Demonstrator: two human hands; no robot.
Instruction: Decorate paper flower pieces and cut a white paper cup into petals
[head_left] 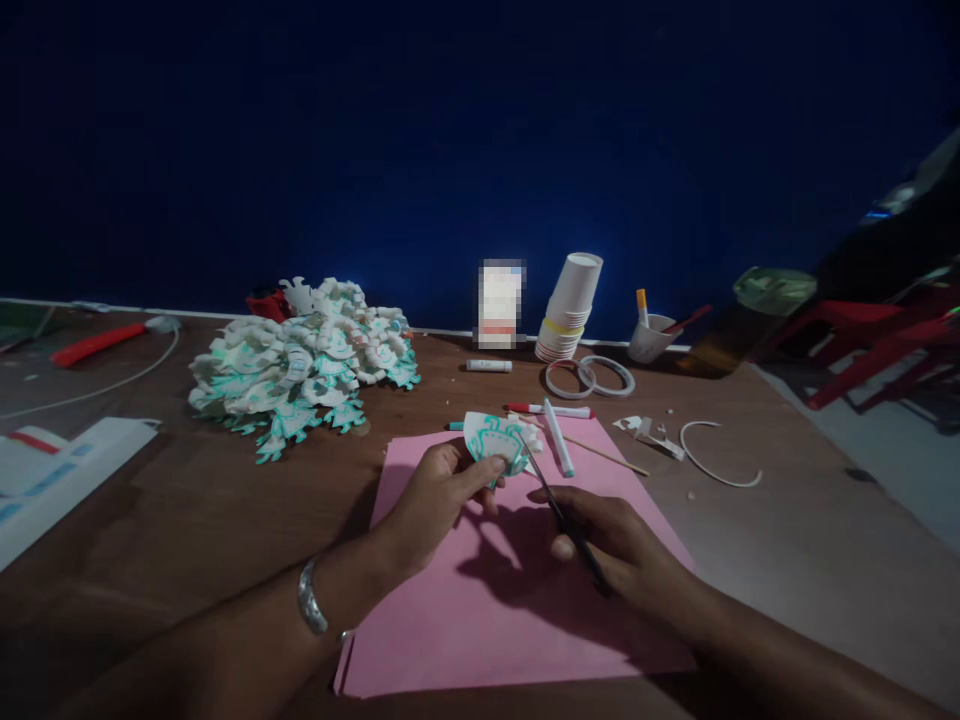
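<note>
My left hand (442, 495) pinches a piece of white paper (486, 440) with a green marker drawing on it. In my right hand (611, 535) is a pair of scissors (568, 527) with black handles, its blades reaching up to the right edge of the drawn paper. Whether the blades are apart cannot be made out. Both hands are above a stack of pink paper (480, 640). Just beyond them lie a white marker with a green end (559, 437), a red and white marker (551, 410) and a thin stick (611, 456).
A heap of green-drawn paper cut-outs (315, 365) lies at the back left. Stacked paper cups (571, 305), two rings (609, 376) and a cup with pens (651, 340) stand toward the blue wall. A bottle (742, 320) is at right, a power strip (82, 470) at left.
</note>
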